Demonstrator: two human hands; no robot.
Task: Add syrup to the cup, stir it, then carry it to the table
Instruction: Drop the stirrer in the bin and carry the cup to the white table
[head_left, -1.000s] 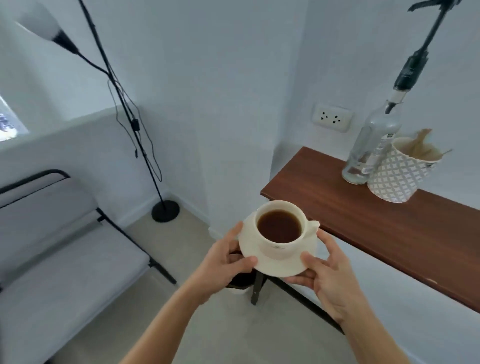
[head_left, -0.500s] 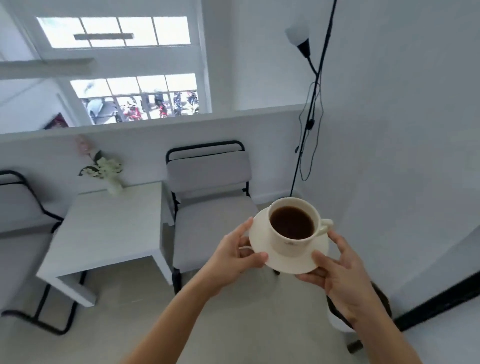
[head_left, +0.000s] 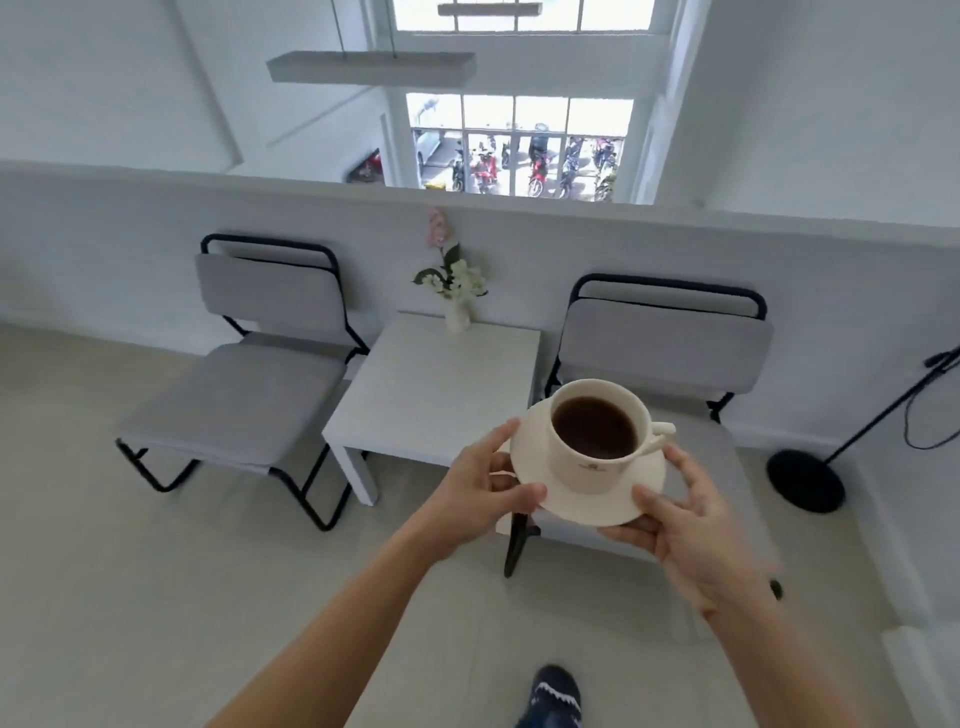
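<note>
Room: white table (head_left: 431, 395) stood ahead, between two grey chairs.
Cup (head_left: 597, 434): full, spill-prone (fragile too), riding its saucer (head_left: 587, 506) short of that table.
Hands: left hand (head_left: 475, 493) and right hand (head_left: 691, 530) each pinched my saucer's rim.

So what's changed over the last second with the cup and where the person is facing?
The view turned from the wooden shelf to the white table, now straight ahead between two chairs. Unchanged: the left hand and right hand hold the saucer, with the full cup upright on it.

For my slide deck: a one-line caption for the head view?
Both hands carry a saucer with a full cup toward a small white table.
</note>
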